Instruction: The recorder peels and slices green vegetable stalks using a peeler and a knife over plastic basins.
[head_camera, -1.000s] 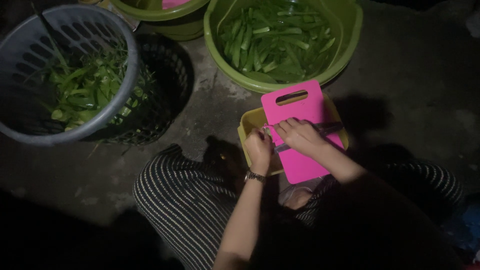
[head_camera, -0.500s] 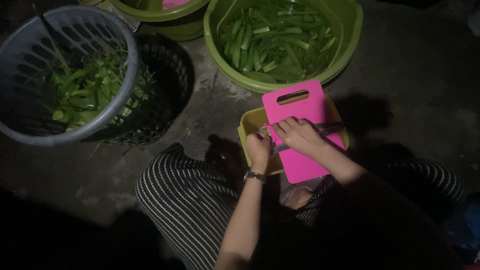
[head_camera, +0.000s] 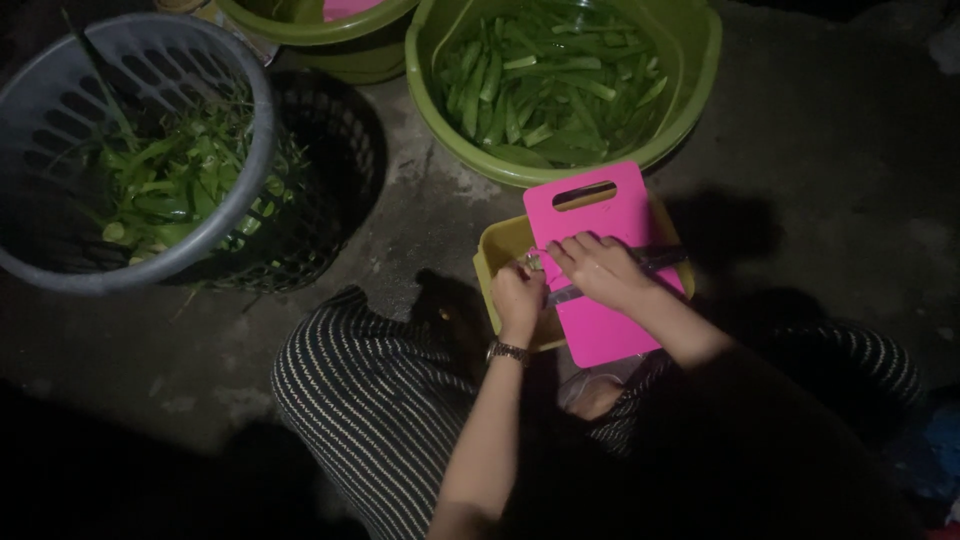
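Note:
A pink cutting board (head_camera: 600, 330) lies across a yellow tub (head_camera: 498, 250) on the floor. My right hand (head_camera: 600, 270) rests on the board, closed on a knife (head_camera: 655, 258) whose blade runs toward my left hand. My left hand (head_camera: 520, 295), with a wristwatch (head_camera: 508, 352) on the wrist, pinches a small pale-green vegetable piece (head_camera: 532, 261) at the board's left edge. The piece is mostly hidden by my fingers.
A green basin (head_camera: 690, 80) of cut green stalks stands just beyond the board. A grey slotted basket (head_camera: 245, 170) with leafy trimmings sits at the left over a black basket (head_camera: 330, 190). Another green basin (head_camera: 330, 30) is at the top. My striped-trousered knees frame the tub.
Almost nothing differs. Both hands stay at the board's left edge, with only small shifts of the fingers and the knife.

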